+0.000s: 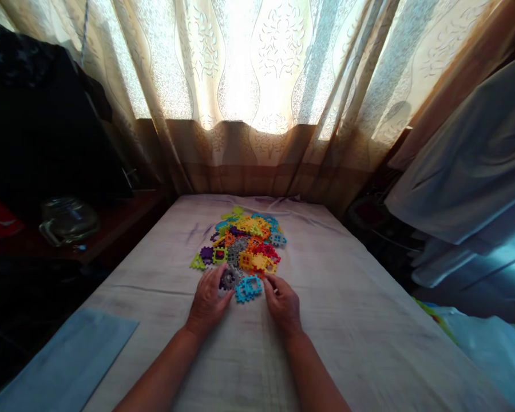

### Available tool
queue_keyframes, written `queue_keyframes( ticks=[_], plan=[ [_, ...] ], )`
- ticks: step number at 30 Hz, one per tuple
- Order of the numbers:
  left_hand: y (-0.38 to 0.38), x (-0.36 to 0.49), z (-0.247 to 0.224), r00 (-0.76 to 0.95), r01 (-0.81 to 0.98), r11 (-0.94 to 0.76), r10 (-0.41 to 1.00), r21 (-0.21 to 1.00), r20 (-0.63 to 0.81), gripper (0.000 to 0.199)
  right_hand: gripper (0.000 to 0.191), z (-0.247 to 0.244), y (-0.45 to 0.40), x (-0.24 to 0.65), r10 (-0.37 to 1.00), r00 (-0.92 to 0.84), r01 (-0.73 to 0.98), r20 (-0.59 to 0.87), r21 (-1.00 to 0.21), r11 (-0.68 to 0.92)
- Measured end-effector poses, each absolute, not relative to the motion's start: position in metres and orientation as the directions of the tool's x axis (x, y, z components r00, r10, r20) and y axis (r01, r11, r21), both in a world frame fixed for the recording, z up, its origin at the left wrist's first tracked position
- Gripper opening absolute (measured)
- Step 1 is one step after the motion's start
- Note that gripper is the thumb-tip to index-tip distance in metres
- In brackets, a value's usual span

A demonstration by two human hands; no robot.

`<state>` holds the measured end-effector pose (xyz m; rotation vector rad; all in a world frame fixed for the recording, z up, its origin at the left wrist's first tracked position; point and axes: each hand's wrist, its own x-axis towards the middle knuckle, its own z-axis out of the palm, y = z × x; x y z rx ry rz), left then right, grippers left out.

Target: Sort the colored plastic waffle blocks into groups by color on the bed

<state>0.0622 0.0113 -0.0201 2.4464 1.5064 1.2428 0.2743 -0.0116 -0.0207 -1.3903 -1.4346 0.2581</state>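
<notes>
A pile of colourful plastic interlocking blocks [251, 229] with notched edges lies mid-table. My left hand [208, 300] is beside its near edge, thumb and fingers apart around a grey gear-shaped block [230, 278]; whether it grips the block is unclear. Close to the right side of some light-blue blocks [249, 288] is my right hand [283, 303]. Its fingers are curled, with thumb and index tips close together; anything between them is too small to make out. Yellow blocks [255, 262] and a lime-green square frame [220, 255] lie just beyond the hands.
A pale sheet [343, 320] covers the table. At the near left lies a light-blue folded cloth [75, 355]. A glass vessel [71, 220] stands on a dark side surface. Patterned curtains [257, 154] hang behind the table, and clothes [467, 143] hang at the right.
</notes>
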Motion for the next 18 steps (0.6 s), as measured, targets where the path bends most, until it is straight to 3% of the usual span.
queue_keyframes(
  ticks=[3,9,13,18],
  plan=[
    [-0.003,0.064,-0.023,0.304,0.71,-0.59,0.75,0.386,0.588,0.062,0.028,-0.015,-0.013,0.272,0.849,0.233,0.542,0.474,-0.788,0.291],
    [0.006,0.065,-0.026,0.134,0.779,-0.423,0.833,0.463,0.537,0.061,0.024,-0.01,-0.02,0.264,0.867,0.104,0.571,0.487,-0.744,0.348],
    [0.008,0.066,-0.027,0.055,0.789,-0.365,0.843,0.494,0.535,0.059,0.024,-0.013,-0.02,0.266,0.869,0.122,0.557,0.48,-0.758,0.341],
    [-0.006,0.076,-0.027,0.265,0.675,-0.542,0.812,0.501,0.52,0.068,0.025,-0.015,-0.022,0.268,0.904,0.153,0.473,0.4,-0.833,0.288]
  ],
)
